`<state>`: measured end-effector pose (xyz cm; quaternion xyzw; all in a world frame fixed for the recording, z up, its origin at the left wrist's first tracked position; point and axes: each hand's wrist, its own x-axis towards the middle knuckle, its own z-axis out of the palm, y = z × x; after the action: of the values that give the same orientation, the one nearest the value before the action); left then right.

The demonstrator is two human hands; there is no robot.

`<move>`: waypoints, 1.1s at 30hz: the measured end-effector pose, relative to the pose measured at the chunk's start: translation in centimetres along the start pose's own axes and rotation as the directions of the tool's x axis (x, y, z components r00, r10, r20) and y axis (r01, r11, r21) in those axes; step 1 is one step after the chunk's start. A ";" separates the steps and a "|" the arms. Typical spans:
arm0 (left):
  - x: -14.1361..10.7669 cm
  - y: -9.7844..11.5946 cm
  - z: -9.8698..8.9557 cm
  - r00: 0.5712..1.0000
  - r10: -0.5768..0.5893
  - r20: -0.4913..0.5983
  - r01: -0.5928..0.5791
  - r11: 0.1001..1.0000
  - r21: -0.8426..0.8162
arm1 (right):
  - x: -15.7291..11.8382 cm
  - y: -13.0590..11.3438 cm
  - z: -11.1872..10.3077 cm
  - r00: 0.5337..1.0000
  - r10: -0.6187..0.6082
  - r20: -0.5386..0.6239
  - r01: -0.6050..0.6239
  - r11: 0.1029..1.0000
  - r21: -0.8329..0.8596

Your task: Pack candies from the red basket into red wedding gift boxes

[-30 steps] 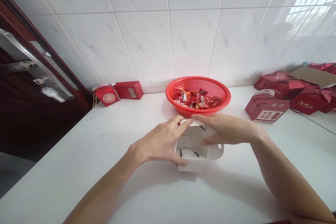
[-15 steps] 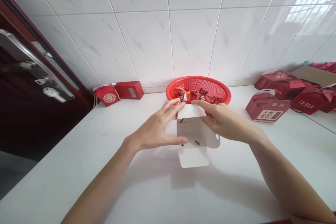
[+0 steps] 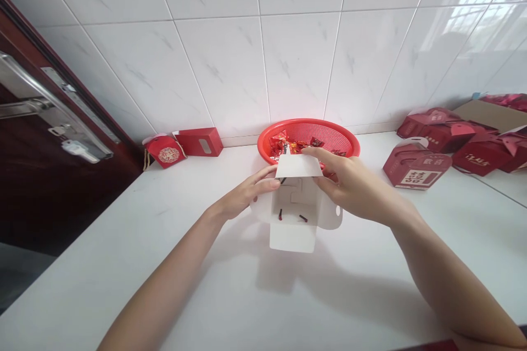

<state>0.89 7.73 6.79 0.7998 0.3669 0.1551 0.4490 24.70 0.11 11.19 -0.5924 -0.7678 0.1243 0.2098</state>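
Between my hands is a paper gift box point(image 3: 293, 237), its white inside facing me and its flaps spread open. Dark ribbon ends poke through its inner wall. My left hand point(image 3: 242, 193) grips the box's left side, thumb at the upper edge and fingers behind. My right hand point(image 3: 348, 184) holds the upper right edge, thumb and fingers around the card. Just behind the box stands a red plastic basket point(image 3: 354, 145) with red-wrapped candies point(image 3: 284, 142) in it; the box and hands partly hide its front.
At the back left stand a round-printed red box point(image 3: 168, 152) and a plain red box point(image 3: 203, 142). Several red gift boxes point(image 3: 418, 164) are grouped at the right. A tiled wall point(image 3: 222, 66) closes the back; a dark door point(image 3: 24, 175) is at the left.
My left hand has moved from across the box's opening to its left side and now grips it. The box has shifted slightly left, with its left flap now visible.
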 end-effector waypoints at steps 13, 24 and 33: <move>0.4 -0.2 0.8 0.999 0.042 0.035 -0.020 0.874 -0.485 | -0.1 -0.4 -0.2 1.000 0.015 0.002 -0.015 0.999 0.035; 0.6 -0.2 0.9 0.996 0.088 0.017 -0.063 0.825 -0.561 | 0.0 -0.5 0.2 0.999 -0.038 -0.036 0.040 0.998 0.054; 0.5 -0.3 1.0 0.998 0.068 0.004 -0.053 0.807 -0.588 | -0.2 -0.6 0.2 0.998 -0.040 -0.046 0.042 0.998 0.049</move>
<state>1.66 7.65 5.93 0.6349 0.2699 0.2653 0.6735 24.18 -0.23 11.26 -0.5738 -0.7715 0.1259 0.2445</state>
